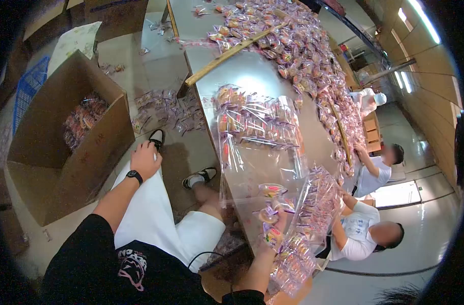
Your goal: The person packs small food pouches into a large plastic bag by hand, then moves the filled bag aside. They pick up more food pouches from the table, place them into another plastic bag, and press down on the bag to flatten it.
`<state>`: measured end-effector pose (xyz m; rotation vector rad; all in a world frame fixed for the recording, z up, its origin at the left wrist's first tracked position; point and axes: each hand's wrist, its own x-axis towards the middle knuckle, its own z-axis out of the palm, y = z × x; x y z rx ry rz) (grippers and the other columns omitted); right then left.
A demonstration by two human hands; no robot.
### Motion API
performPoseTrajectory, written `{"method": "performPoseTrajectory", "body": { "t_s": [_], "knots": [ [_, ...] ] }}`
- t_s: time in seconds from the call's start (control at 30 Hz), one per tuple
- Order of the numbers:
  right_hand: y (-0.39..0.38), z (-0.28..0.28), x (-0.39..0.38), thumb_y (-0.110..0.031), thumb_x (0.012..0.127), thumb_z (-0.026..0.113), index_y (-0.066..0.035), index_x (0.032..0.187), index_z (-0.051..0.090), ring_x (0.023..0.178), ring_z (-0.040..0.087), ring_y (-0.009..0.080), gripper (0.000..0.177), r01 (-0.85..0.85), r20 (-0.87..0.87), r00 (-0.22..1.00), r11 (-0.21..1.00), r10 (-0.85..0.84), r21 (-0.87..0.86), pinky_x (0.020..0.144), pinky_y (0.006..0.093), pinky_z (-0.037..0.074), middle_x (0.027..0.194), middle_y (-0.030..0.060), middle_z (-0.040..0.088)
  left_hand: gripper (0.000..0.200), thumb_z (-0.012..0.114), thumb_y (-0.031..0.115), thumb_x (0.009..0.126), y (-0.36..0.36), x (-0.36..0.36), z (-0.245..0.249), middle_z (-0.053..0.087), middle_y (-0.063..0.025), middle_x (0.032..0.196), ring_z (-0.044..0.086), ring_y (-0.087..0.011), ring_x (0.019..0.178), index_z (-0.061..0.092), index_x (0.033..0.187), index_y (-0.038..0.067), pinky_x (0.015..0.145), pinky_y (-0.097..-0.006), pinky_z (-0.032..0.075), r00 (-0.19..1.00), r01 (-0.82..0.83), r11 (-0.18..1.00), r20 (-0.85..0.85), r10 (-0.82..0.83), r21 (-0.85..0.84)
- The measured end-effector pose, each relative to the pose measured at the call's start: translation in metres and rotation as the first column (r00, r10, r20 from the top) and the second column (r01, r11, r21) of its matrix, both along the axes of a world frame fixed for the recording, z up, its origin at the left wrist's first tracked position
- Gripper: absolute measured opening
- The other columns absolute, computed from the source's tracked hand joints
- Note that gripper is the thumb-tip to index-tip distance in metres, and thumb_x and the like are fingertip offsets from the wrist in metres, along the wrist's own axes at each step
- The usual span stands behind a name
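Note:
My left hand [146, 160], with a black watch at the wrist, rests on my knee over white shorts. Its fingers lie stretched out and hold nothing. At the open end of a large clear plastic bag [262, 170] on the table, my right hand [279, 219] grips a few small wrapped snack packets [272, 236]. These partly cover its fingers. Rows of similar packets [257, 122] fill the far end of the bag. Another heap of bagged packets [313, 213] lies just right of my right hand.
A big pile of packets [298, 46] covers the table's far side, behind wooden strips [232, 56]. Left of me stands an open cardboard box [100, 147] with packets inside. Loose packets [168, 109] litter the floor. Several people in white [361, 231] are across the table.

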<state>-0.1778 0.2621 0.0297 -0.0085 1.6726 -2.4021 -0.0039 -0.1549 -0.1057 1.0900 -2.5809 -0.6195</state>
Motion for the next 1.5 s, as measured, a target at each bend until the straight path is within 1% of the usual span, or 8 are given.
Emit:
{"method": "performPoseTrajectory", "body": {
  "t_s": [0.17,0.33,0.4,0.5,0.63,0.87,1.13,1.5],
  "knots": [
    [-0.017,-0.025,0.013,-0.031,0.093,0.071,-0.004,0.127,0.064,0.099,0.071,0.0275,0.044,-0.027,0.224,0.971,0.965,0.087,-0.262,0.084,0.0407,0.061,0.113,0.0115,0.073,0.015,0.068,0.000,0.085,0.042,0.012,0.040,0.070,-0.0133,0.101,0.065,-0.0354,0.100,0.069,0.099,0.004,0.094,-0.0457,0.051,0.795,0.159,0.987,-0.589,-0.146,-0.029],
    [-0.015,-0.016,0.012,-0.027,0.093,0.071,-0.007,0.140,0.054,0.103,0.070,0.0286,0.054,-0.166,0.172,0.955,0.915,0.243,-0.369,0.086,0.0440,0.060,0.121,0.0132,0.069,0.022,0.075,0.007,0.084,0.160,0.009,0.128,0.073,-0.0112,0.101,0.070,-0.0325,0.095,0.073,0.106,0.006,0.086,-0.0425,0.056,0.527,0.568,0.818,-0.801,-0.283,0.085],
    [-0.014,-0.003,0.015,-0.026,0.096,0.069,-0.007,0.142,0.054,0.102,0.070,0.0268,0.052,-0.173,0.135,0.968,0.954,0.210,-0.245,0.083,0.0424,0.060,0.120,0.0115,0.069,0.050,0.075,0.017,0.087,0.193,-0.009,0.166,0.064,-0.0183,0.128,0.063,-0.0361,0.116,0.061,0.132,0.002,0.096,-0.0467,0.056,0.635,0.566,0.805,-0.717,-0.289,0.177],
    [-0.012,-0.012,0.006,-0.030,0.099,0.068,-0.008,0.151,0.047,0.106,0.069,0.0257,0.060,-0.186,0.040,0.982,0.982,0.185,0.023,0.089,0.0421,0.059,0.125,0.0096,0.067,0.055,0.073,0.019,0.089,0.218,-0.053,0.158,0.055,-0.0215,0.139,0.057,-0.0384,0.126,0.056,0.136,-0.002,0.097,-0.0451,0.057,0.733,0.502,0.857,-0.581,-0.353,0.114],
    [-0.011,-0.010,-0.010,-0.032,0.103,0.063,-0.008,0.158,0.041,0.111,0.067,0.0242,0.063,-0.189,0.124,0.975,0.982,0.185,0.018,0.094,0.0388,0.057,0.130,0.0076,0.065,0.054,0.071,0.015,0.083,0.231,-0.081,0.127,0.055,-0.0201,0.141,0.057,-0.0366,0.125,0.059,0.133,-0.004,0.096,-0.0409,0.057,0.788,0.559,0.819,-0.225,-0.574,-0.130],
    [0.003,-0.016,-0.034,-0.019,0.091,0.082,-0.006,0.153,0.043,0.113,0.063,0.0208,0.074,-0.090,-0.060,0.983,0.739,0.174,0.668,0.094,0.0353,0.053,0.128,0.0100,0.061,0.055,0.069,0.019,0.088,0.222,-0.083,0.123,0.051,-0.0254,0.146,0.059,-0.0394,0.115,0.058,0.137,-0.002,0.089,-0.0407,0.059,0.866,0.401,0.907,-0.270,-0.421,-0.129],
    [-0.026,0.026,-0.048,-0.001,0.077,0.080,-0.009,0.143,0.060,0.123,0.061,0.0299,0.070,-0.027,-0.274,0.725,0.423,0.632,0.906,0.104,0.0388,0.050,0.139,0.0147,0.058,0.055,0.072,0.018,0.090,0.224,-0.089,0.147,0.055,-0.0256,0.127,0.061,-0.0433,0.106,0.056,0.142,0.010,0.086,-0.0456,0.060,0.929,0.351,0.904,-0.211,-0.304,0.243],
    [-0.030,0.031,-0.048,0.001,0.080,0.072,-0.006,0.146,0.059,0.130,0.061,0.0311,0.068,-0.172,-0.266,0.566,0.427,0.780,0.888,0.111,0.0375,0.046,0.140,0.0180,0.063,0.026,0.069,0.013,0.091,0.208,-0.115,0.108,0.068,-0.0082,0.095,0.070,-0.0299,0.087,0.070,0.117,0.009,0.073,-0.0414,0.059,0.781,0.284,0.958,-0.567,-0.260,-0.048]
  ]
}}
